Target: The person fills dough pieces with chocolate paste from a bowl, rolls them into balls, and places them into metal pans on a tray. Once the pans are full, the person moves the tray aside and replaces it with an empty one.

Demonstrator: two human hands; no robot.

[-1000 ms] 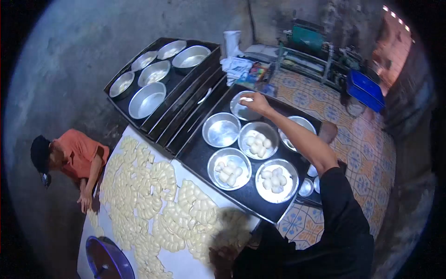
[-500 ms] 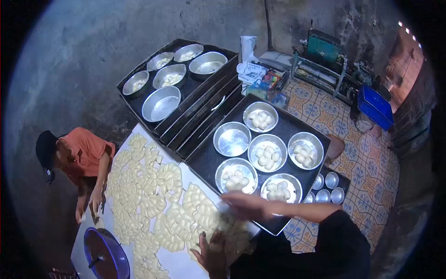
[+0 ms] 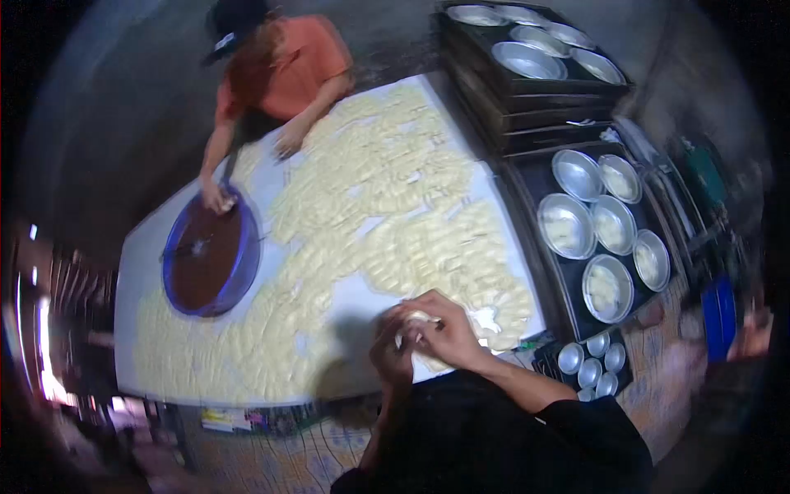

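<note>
My left hand point(image 3: 392, 347) and my right hand point(image 3: 445, 329) meet over the near edge of the white table point(image 3: 350, 300). Fingers of both are closed around a small pale piece of dough point(image 3: 418, 319), mostly covered by them and blurred. Flattened dough pieces point(image 3: 387, 165) lie in overlapping rows over most of the tabletop, some just beyond my hands.
Across the table a person in an orange shirt point(image 3: 300, 70) has one hand in a blue-purple basin point(image 3: 255, 247) of brown filling. At right, a black tray point(image 3: 531, 177) bears round metal pans with dough; stacked trays point(image 3: 485, 107) stand behind, smaller pans point(image 3: 589, 372) lower down.
My view has swung left. My right hand has left the pans and joined my left, which has lifted off the dough on the table. The other person's hand has moved into the basin.
</note>
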